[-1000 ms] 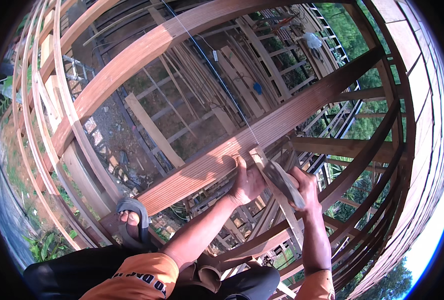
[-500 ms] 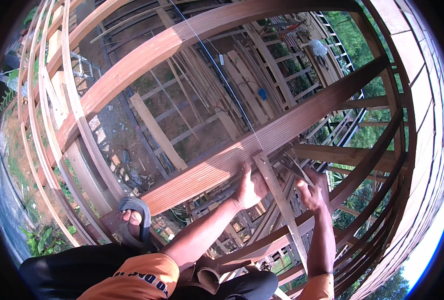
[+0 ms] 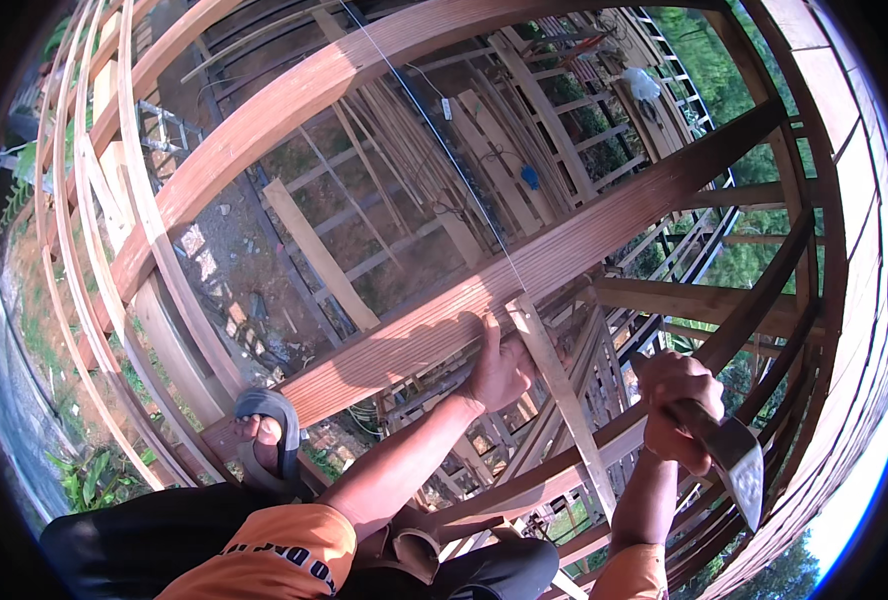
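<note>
Right hand, lower right, is gripping bladed tool, fist tight | Half-open left hand is resting beside wooden slat, frame centre, hold unclear | Likely wise: steadying slat, keeping fingertips clear

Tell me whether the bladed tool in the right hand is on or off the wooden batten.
Off: the bladed tool angles away down-right, with the right hand between its blade and the wooden batten.

A reddish-brown timber beam ran diagonally across, bearing a sandalled foot near its lower left end and a thin string across its face, well to the right.
</note>
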Motion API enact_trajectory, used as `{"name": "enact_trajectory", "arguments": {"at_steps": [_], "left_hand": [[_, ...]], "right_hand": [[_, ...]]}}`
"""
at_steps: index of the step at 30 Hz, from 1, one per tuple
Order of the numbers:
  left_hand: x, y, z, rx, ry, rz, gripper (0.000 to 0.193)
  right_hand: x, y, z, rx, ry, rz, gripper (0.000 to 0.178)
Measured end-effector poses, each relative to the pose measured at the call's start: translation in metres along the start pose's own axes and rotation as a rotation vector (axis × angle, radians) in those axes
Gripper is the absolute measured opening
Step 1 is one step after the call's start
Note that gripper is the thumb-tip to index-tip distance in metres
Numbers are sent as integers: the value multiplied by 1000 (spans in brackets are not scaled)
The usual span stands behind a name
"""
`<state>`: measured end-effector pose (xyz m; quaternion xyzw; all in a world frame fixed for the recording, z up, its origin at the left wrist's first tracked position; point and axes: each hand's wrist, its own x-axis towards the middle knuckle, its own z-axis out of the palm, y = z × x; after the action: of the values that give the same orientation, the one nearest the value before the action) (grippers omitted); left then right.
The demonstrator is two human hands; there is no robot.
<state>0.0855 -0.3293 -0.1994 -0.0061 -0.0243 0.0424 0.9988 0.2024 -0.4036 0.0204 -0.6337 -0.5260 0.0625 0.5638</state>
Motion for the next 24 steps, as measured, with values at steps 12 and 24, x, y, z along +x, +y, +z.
{"name": "enact_trajectory", "arguments": {"at_steps": [12, 24], "left_hand": [[2, 11, 28, -66, 309, 48, 104], [-40, 58, 56, 414, 596, -175, 81]], "right_hand": [[-132, -78, 13, 150, 275, 469, 60], [-214, -71, 41, -192, 86, 760, 35]]}}
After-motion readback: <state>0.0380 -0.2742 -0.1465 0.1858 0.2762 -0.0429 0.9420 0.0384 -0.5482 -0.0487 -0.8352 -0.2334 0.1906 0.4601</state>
